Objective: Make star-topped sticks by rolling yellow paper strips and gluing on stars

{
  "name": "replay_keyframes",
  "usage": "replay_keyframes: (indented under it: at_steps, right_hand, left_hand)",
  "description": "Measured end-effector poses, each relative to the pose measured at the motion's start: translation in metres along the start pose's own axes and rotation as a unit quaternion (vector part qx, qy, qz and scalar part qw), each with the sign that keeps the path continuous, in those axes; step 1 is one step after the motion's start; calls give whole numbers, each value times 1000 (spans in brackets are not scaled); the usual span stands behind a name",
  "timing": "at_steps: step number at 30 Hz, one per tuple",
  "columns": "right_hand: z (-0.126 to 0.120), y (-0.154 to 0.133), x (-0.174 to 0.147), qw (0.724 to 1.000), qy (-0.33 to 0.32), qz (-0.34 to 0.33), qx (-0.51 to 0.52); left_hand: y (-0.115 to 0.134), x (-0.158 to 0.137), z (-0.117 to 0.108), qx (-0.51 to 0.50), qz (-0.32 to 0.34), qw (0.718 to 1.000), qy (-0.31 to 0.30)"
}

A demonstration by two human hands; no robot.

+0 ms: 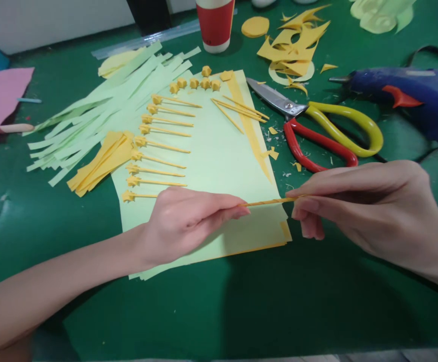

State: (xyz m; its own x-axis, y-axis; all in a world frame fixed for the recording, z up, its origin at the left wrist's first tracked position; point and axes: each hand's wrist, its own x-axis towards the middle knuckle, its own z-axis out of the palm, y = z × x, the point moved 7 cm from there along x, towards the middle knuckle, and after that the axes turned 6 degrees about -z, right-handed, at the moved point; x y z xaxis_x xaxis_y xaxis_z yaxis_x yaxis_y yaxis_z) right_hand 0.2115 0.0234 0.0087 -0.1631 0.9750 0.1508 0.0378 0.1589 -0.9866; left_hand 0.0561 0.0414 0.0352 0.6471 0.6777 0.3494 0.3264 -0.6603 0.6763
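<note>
A thin, twisted yellow paper stick [269, 202] is stretched level between my two hands. My left hand [192, 218] pinches one end, and my right hand [362, 206] pinches the other between thumb and fingers. Beneath them lies a stack of pale green paper [219, 166]. On it, several yellow paper stems with star-shaped heads [162, 146] form a column at the left. Loose yellow paper sticks [237, 108] rest at the upper right of the stack. Small folded yellow paper pieces [194, 83] sit along its top edge.
Scissors with red and yellow handles [317, 125] lie right of the paper, near a blue glue gun [403, 95]. Cut green strips [113, 110] and yellow strips [101, 163] spread to the left. A red paper cup [214, 25] and yellow scraps [294, 45] are at the back.
</note>
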Motion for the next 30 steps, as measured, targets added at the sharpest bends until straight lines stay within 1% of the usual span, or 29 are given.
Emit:
replay_keyframes:
  at_steps: [5, 7, 9, 13, 16, 18, 20, 22, 25, 30]
  right_hand:
    - [-2, 2, 1, 1000, 4, -1, 9]
    - [-3, 3, 1, 1000, 4, 1, 12]
    - [-5, 3, 2, 1000, 13, 2, 8]
    - [-16, 2, 6, 998, 65, 5, -2]
    - [-28, 0, 8, 993, 116, 5, 13]
    - [-33, -1, 9, 990, 138, 9, 17]
    - [-33, 0, 9, 991, 134, 12, 16]
    - [-30, 0, 8, 994, 113, 7, 12]
    - [-24, 1, 7, 996, 86, 3, 7]
    - [-22, 3, 8, 997, 77, 5, 5]
  left_hand:
    - [-3, 1, 3, -39, -38, 998, -20]
    - [-6, 2, 5, -66, -69, 995, -31]
    - [-10, 2, 6, -102, -117, 987, -35]
    - [-23, 1, 7, -183, -229, 956, -25]
    - [-31, -1, 7, -258, -273, 927, -13]
    - [-36, -2, 9, -313, -293, 903, -16]
    - [-38, -4, 15, -356, -312, 880, -44]
    - [-38, -6, 21, -376, -329, 863, -75]
    - [-37, -7, 25, -378, -345, 853, -96]
    - [-36, -8, 25, -402, -357, 838, -91]
